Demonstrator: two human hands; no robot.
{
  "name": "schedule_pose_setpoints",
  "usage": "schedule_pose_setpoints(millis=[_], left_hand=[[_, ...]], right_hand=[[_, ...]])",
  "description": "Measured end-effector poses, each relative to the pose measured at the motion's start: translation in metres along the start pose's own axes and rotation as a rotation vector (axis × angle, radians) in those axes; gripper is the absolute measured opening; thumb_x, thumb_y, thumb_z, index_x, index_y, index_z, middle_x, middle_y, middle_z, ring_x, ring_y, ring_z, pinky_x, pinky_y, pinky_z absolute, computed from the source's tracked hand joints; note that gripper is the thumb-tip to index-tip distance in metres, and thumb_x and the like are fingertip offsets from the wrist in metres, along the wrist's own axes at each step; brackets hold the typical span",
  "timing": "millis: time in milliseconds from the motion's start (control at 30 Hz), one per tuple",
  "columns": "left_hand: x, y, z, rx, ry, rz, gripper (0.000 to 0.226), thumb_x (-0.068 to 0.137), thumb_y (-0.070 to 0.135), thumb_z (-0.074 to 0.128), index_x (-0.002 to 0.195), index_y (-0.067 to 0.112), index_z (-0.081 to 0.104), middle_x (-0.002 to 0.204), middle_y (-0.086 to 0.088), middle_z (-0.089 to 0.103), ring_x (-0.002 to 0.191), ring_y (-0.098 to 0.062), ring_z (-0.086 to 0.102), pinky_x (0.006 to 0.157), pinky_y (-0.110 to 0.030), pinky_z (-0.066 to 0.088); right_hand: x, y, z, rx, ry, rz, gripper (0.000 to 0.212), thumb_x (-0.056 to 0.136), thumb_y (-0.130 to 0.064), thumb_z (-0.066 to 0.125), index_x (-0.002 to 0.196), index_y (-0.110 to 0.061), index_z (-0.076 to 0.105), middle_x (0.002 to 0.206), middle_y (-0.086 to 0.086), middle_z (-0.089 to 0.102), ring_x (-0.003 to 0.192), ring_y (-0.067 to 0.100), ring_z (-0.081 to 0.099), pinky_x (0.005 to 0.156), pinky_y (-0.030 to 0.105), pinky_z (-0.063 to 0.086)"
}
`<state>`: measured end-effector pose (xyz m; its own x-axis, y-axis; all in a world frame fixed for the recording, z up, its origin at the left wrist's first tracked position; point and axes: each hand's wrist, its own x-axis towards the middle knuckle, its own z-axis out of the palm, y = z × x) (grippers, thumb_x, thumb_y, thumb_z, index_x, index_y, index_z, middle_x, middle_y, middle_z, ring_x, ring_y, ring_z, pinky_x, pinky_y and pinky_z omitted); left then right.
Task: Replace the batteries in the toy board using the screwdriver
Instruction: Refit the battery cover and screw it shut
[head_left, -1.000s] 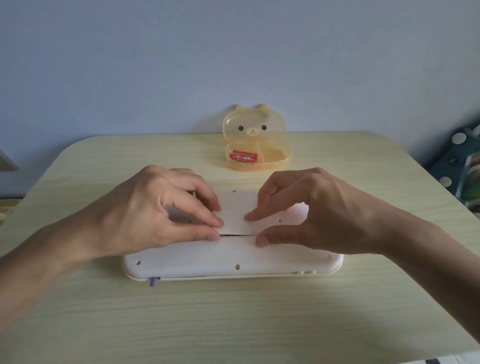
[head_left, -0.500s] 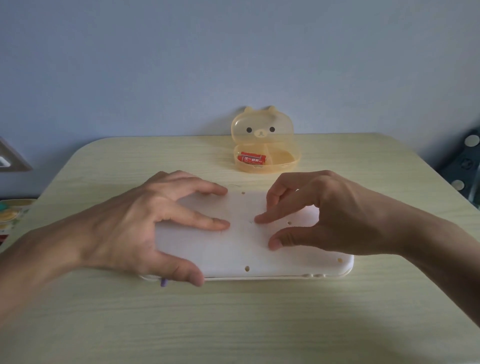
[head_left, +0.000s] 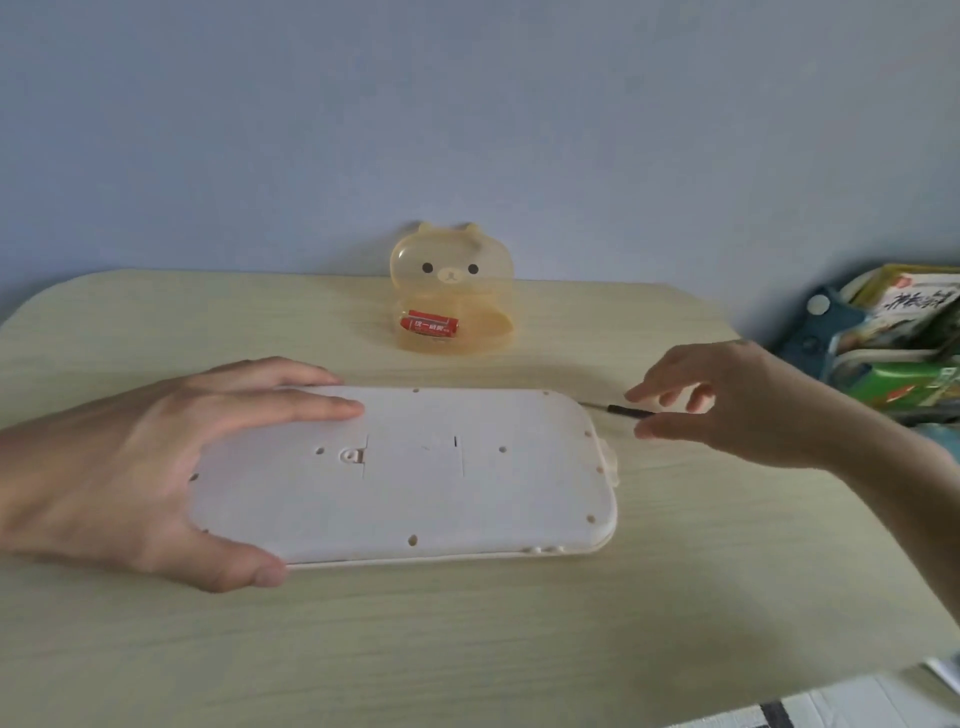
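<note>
- I see the toy board (head_left: 405, 473) lying face down in the middle of the table (head_left: 467, 639), its white back up and its long side running from 9 to 3 o'clock.
- The battery cover (head_left: 413, 454) sits flush in the back panel near the centre, with a screw tab at its 9 o'clock edge.
- My left hand (head_left: 156, 462) grips the board's 9 o'clock end: the fingers lie flat and together across the back, the thumb presses against the near edge at about 7 o'clock, so the hand is clamped on the board.
- My right hand (head_left: 737, 405) hovers just past the board's 3 o'clock end, the fingers spread and curled, thumb below.
- The screwdriver (head_left: 618, 410) lies on the table just beside the board's far corner at 2 o'clock, its thin tip pointing toward the board; the handle end is hidden behind the right fingers, and I cannot tell whether they touch it.
- At 12 o'clock, well apart from the board, stands an open bear-shaped box (head_left: 452, 296), lid upright, with a red battery (head_left: 429, 323) lying in its tray.
- Beyond the table at 2 o'clock I see a pile of packets (head_left: 893, 332).
</note>
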<state>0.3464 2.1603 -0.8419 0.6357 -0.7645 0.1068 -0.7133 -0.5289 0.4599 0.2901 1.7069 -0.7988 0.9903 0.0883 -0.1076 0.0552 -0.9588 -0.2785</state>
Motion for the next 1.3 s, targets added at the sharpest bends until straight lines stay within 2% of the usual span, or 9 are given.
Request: schedule_pose_setpoints(millis=[67,167,267,433,567,700,833,1000,1300], left_hand=[[0.004,0.001,0.001,-0.009,0.0,0.005,0.111,0.049,0.095,0.074,0.15,0.063,0.043,0.162,0.032,0.038,0.149,0.003,0.046,0.109,-0.028,0.046],[0.007,0.005,0.003,0.004,-0.01,0.02,0.11,0.05,0.095,0.073,0.15,0.066,0.04,0.162,0.034,0.035,0.149,0.005,0.043,0.112,-0.024,0.042],[0.011,0.01,0.006,0.017,-0.02,0.028,0.109,0.052,0.098,0.07,0.15,0.069,0.035,0.163,0.037,0.03,0.15,0.009,0.039,0.117,-0.021,0.038],[0.017,0.022,0.005,0.04,-0.079,-0.029,0.111,0.052,0.099,0.068,0.151,0.073,0.026,0.164,0.043,0.017,0.153,0.016,0.024,0.125,-0.021,0.028],[0.021,0.026,0.007,0.054,-0.075,-0.026,0.109,0.056,0.096,0.071,0.153,0.067,0.031,0.167,0.039,0.019,0.155,0.016,0.019,0.128,-0.02,0.022],[0.023,0.029,0.01,0.07,-0.069,-0.039,0.11,0.058,0.094,0.072,0.155,0.062,0.031,0.168,0.036,0.019,0.156,0.014,0.017,0.131,-0.028,0.024],[0.024,0.032,0.011,0.061,-0.074,-0.045,0.109,0.058,0.093,0.072,0.154,0.065,0.028,0.168,0.037,0.018,0.156,0.015,0.016,0.13,-0.029,0.025],[0.025,0.034,0.011,0.06,-0.092,-0.063,0.109,0.058,0.091,0.073,0.154,0.064,0.027,0.166,0.039,0.016,0.156,0.013,0.016,0.128,-0.03,0.03],[0.025,0.034,0.01,0.074,-0.102,-0.049,0.108,0.059,0.091,0.071,0.153,0.065,0.025,0.166,0.04,0.017,0.155,0.012,0.018,0.129,-0.028,0.027]], right_hand=[[0.004,0.003,0.009,0.004,0.038,0.005,0.043,0.071,-0.073,0.063,0.096,-0.041,0.078,0.097,-0.019,0.072,0.085,0.0,0.068,0.082,0.035,0.062],[0.006,0.007,0.011,-0.025,0.124,-0.003,0.004,0.089,-0.038,0.075,0.089,-0.036,0.077,0.089,-0.02,0.07,0.088,-0.01,0.063,0.078,0.032,0.06],[0.004,0.001,0.005,0.049,0.294,0.002,0.009,0.093,-0.021,0.076,0.09,-0.029,0.077,0.081,-0.018,0.073,0.082,-0.01,0.067,0.074,0.024,0.058],[-0.004,-0.052,-0.012,0.279,0.406,-0.124,0.011,0.089,-0.028,0.071,0.096,-0.025,0.08,0.078,-0.007,0.078,0.073,0.008,0.075,0.076,0.032,0.061],[-0.013,-0.095,-0.014,0.451,0.341,-0.233,0.013,0.086,-0.034,0.073,0.095,-0.032,0.081,0.08,-0.011,0.08,0.077,0.009,0.077,0.077,0.034,0.063],[-0.013,-0.117,-0.008,0.51,0.266,-0.334,0.014,0.087,-0.02,0.076,0.099,-0.022,0.082,0.079,-0.012,0.08,0.074,0.006,0.078,0.074,0.022,0.062],[-0.01,-0.127,-0.002,0.465,0.243,-0.349,0.011,0.088,-0.016,0.078,0.095,-0.022,0.082,0.075,-0.012,0.079,0.072,0.002,0.077,0.066,0.024,0.062],[-0.011,-0.135,0.0,0.372,0.212,-0.337,0.012,0.089,-0.015,0.078,0.095,-0.024,0.083,0.077,-0.021,0.077,0.072,-0.009,0.073,0.062,-0.001,0.046],[-0.013,-0.136,-0.005,0.318,0.188,-0.364,0.013,0.088,-0.015,0.079,0.094,-0.026,0.084,0.08,-0.025,0.076,0.075,-0.006,0.074,0.067,0.001,0.049]])
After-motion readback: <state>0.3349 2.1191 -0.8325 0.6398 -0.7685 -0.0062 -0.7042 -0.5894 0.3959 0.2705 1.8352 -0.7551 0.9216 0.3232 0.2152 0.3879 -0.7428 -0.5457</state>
